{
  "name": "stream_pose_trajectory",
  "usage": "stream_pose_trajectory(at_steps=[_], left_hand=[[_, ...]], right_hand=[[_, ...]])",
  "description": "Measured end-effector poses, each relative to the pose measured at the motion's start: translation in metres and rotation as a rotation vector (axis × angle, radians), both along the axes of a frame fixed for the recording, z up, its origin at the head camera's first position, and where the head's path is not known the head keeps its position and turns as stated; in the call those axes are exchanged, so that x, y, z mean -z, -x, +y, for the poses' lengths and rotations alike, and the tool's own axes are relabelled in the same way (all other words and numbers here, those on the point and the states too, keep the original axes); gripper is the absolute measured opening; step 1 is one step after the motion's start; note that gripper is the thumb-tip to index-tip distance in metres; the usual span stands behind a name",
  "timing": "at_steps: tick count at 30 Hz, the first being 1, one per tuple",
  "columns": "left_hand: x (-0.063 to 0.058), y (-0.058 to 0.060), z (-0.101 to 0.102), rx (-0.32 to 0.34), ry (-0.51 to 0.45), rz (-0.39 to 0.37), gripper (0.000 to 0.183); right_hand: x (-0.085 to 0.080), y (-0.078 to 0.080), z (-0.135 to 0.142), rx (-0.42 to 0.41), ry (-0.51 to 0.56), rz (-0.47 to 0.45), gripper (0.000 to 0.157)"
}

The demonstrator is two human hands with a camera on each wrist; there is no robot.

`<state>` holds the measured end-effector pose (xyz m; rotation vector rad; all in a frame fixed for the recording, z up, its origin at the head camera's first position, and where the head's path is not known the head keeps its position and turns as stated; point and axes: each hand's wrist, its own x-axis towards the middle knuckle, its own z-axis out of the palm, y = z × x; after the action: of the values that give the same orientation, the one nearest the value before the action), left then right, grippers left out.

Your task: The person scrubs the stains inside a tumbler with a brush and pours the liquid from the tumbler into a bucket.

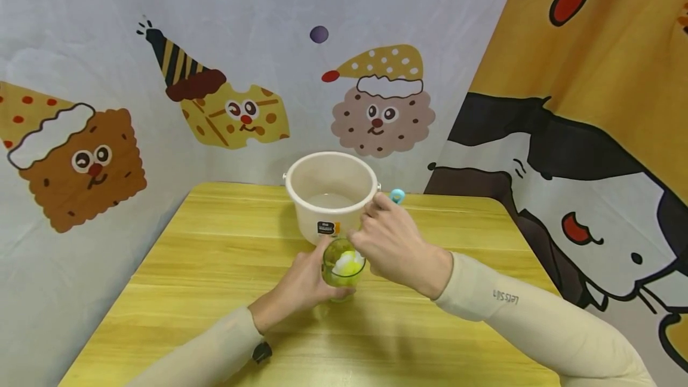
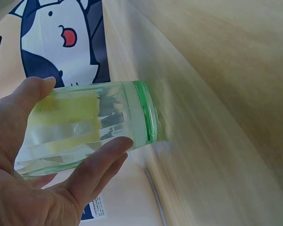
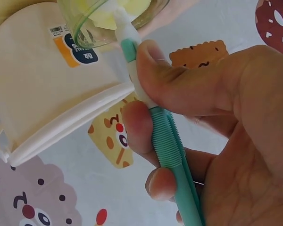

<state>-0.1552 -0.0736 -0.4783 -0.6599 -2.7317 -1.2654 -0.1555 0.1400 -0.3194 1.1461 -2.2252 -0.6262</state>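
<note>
Your left grip (image 1: 303, 276) holds the glass (image 1: 346, 282), curved round its side with only the glass's width between thumb and fingers, and your right grip (image 1: 395, 243) is closed narrowly on the sponge brush (image 1: 350, 264). From the head view, you have the glass over the desk (image 1: 215, 291), just in front of the white bucket (image 1: 309, 217), with its mouth up and the brush's yellow-and-white head inside. The blue loop (image 1: 396, 196) at the brush's far end shows beyond your right grip.

In the left wrist view, your thumb lies along one side of the glass and your fingers along the other. The yellow sponge sits towards the mouth; the part near the green-tinted base looks free of it. You cannot tell here whether the base touches the desk or hangs just above it.

In the right wrist view, your thumb and fingers pinch the ribbed teal handle (image 3: 168, 143), and the white neck goes in at the glass's mouth.

You seem to be midway through scrubbing: the brush is in, but taking it out and letting go of the glass are probably left. How clean the inside is, you cannot tell.
</note>
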Motion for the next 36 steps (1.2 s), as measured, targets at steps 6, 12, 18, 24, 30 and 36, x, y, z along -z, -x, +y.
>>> stream_pose_trajectory(at_steps=[6, 12, 18, 24, 30, 36], left_hand=[[0.0, -0.001, 0.001, -0.011, 0.006, 0.006, 0.098], [-0.001, -0.002, 0.001, -0.02, 0.007, 0.003, 0.099], [-0.001, -0.002, 0.001, -0.019, -0.004, 0.007, 0.097], [0.0, -0.002, 0.001, -0.015, -0.005, 0.01, 0.096], [0.001, -0.003, 0.001, -0.014, -0.003, 0.025, 0.095], [0.001, -0.003, 0.001, -0.014, -0.004, 0.041, 0.099]], right_hand=[[0.0, 0.0, 0.0, -0.016, 0.006, -0.021, 0.023], [0.0, -0.001, -0.001, -0.021, 0.005, -0.024, 0.023], [0.004, 0.0, -0.004, -0.023, -0.011, -0.02, 0.021], [0.013, 0.006, -0.005, -0.011, -0.024, -0.017, 0.021], [0.023, 0.01, -0.009, 0.007, -0.054, -0.025, 0.022], [0.027, 0.007, -0.014, 0.015, -0.098, -0.009, 0.018]])
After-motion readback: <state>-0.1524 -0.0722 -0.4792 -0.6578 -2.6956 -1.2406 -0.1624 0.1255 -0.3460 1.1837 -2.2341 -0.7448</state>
